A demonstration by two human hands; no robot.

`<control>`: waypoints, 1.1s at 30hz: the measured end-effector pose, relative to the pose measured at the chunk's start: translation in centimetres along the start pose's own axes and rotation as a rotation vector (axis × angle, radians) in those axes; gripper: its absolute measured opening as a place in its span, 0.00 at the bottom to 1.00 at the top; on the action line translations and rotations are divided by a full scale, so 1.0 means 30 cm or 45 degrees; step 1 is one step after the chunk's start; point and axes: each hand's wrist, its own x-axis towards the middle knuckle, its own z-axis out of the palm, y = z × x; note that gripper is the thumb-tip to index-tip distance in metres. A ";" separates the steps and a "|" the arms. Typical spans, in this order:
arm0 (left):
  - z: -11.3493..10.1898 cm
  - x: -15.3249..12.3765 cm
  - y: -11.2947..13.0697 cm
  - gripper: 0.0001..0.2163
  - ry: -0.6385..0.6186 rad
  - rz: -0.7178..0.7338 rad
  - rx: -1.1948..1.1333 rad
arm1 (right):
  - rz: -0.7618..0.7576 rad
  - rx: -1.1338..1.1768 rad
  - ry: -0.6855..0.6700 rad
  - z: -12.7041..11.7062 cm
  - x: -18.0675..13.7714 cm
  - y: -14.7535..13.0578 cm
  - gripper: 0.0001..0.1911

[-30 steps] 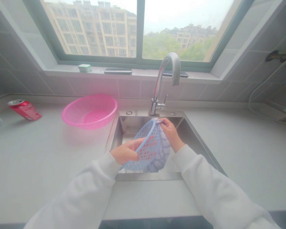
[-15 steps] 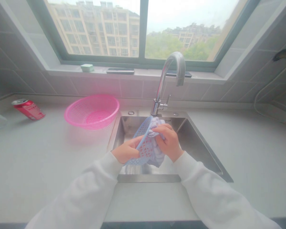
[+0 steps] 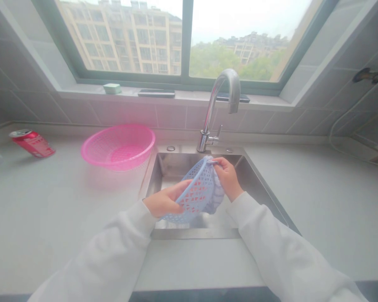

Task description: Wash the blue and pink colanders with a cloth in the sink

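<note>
A light blue plastic basket (image 3: pixel 197 195) with a pattern of holes is held tilted on its side over the sink (image 3: pixel 170 165). My left hand (image 3: pixel 166 200) is closed on its near left rim, thumb on one face and fingers behind. A pale lilac cloth (image 3: pixel 219 196) lies against the basket's right, outer side and reaches up to the top rim. My right hand (image 3: pixel 227 175) pinches the cloth at that top rim; some fingertips are hidden by the cloth and the basket's edge.
Behind the sink rises a chrome faucet (image 3: pixel 211 111) with a side lever. A pink basket (image 3: pixel 119 147) and a tilted red can (image 3: pixel 33 143) stand on the counter at left. The windowsill bears a small green box (image 3: pixel 112 88) and two flat dark objects.
The basket has turned so more of its holed side shows. My right hand has moved up and right along the rim, drawing the cloth with it. My left hand keeps its hold.
</note>
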 end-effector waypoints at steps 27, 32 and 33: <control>0.007 0.056 -0.021 0.36 0.091 0.041 -0.072 | -0.679 -0.625 -0.012 0.056 -0.073 -0.046 0.11; -0.024 0.058 -0.021 0.35 0.324 0.134 -0.078 | -1.235 -0.754 -0.275 0.109 -0.154 -0.083 0.11; -0.029 0.057 -0.018 0.34 0.336 0.122 -0.074 | -1.267 -0.766 -0.295 0.112 -0.158 -0.085 0.11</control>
